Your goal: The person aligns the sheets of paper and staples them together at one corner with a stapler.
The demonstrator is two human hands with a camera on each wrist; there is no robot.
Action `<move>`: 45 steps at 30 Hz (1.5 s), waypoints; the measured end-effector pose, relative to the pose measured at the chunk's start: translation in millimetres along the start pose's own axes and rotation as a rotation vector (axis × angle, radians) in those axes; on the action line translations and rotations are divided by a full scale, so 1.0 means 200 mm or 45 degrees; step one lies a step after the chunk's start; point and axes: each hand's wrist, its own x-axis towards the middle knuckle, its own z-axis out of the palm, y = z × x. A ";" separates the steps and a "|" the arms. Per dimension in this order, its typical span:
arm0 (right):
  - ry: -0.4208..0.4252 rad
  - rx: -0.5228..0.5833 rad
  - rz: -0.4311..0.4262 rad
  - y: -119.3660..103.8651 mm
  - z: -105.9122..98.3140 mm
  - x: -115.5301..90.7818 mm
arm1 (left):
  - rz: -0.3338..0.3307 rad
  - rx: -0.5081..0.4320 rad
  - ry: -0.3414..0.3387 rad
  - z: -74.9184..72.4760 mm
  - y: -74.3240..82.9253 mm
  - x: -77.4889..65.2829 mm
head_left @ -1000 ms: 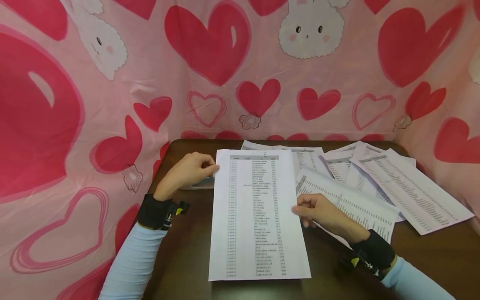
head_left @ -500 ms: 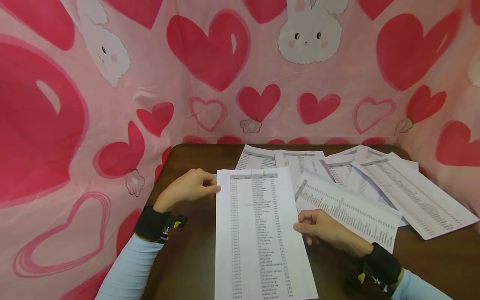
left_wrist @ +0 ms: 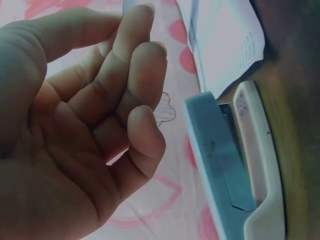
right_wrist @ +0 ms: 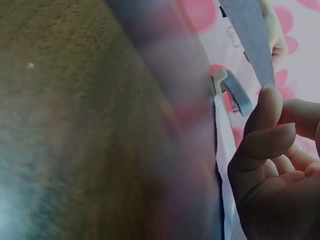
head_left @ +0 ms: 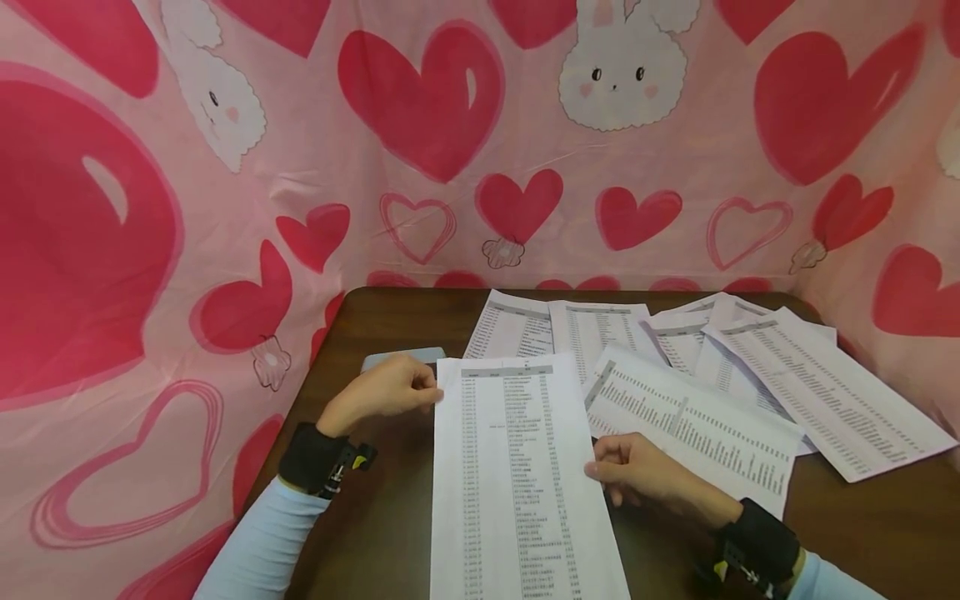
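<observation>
A printed sheet of paper (head_left: pixel 517 492) with a grey header row faces the head camera, its lower end cut off by the frame. My left hand (head_left: pixel 386 389) pinches its left edge near the top, thumb against the fingertips. Lower down on the opposite edge, my right hand (head_left: pixel 652 475) pinches the sheet between thumb and fingers. The right wrist view shows the paper (right_wrist: pixel 252 37) almost edge-on at the thumb tip. Behind the left hand lies a blue and white stapler (left_wrist: pixel 220 165), partly hidden in the head view by hand and sheet.
Several printed sheets (head_left: pixel 693 429) overlap on the back right of the dark wooden table (head_left: pixel 360 517). One of them (head_left: pixel 832 392) reaches toward the right side. A pink cloth (head_left: pixel 420 225) with hearts and rabbits hangs behind and beside the table.
Both hands and the sheet have moved down in the head view, uncovering more of the stapler and the back papers. Both pinches stay on the sheet.
</observation>
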 end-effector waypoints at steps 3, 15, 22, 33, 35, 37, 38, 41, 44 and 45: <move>-0.017 0.009 -0.002 0.01 0.01 0.00 | 0.019 -0.022 -0.015 0.02 -0.02 0.00; -0.058 -0.040 -0.017 0.07 0.03 0.01 | 0.022 0.000 -0.065 0.12 -0.09 0.01; -0.074 -0.049 0.025 0.08 0.04 0.02 | -0.018 0.000 -0.069 0.15 -0.11 0.02; -0.107 -0.099 0.032 0.09 0.05 0.05 | -0.076 0.027 -0.042 0.22 -0.14 0.03; -0.108 -0.094 0.045 0.09 0.05 0.05 | -0.081 0.035 -0.036 0.23 -0.14 0.03; -0.111 -0.086 0.058 0.09 0.05 0.05 | -0.093 0.041 -0.031 0.23 -0.14 0.03; -0.112 -0.081 0.065 0.09 0.05 0.06 | -0.096 0.041 -0.031 0.24 -0.15 0.03; -0.116 -0.063 0.082 0.08 0.05 0.06 | -0.113 0.047 -0.029 0.25 -0.15 0.04; -0.132 -0.053 0.085 0.07 0.05 0.06 | -0.145 0.052 -0.039 0.28 -0.15 0.04; -0.140 -0.051 0.083 0.07 0.05 0.06 | -0.158 0.055 -0.041 0.28 -0.16 0.04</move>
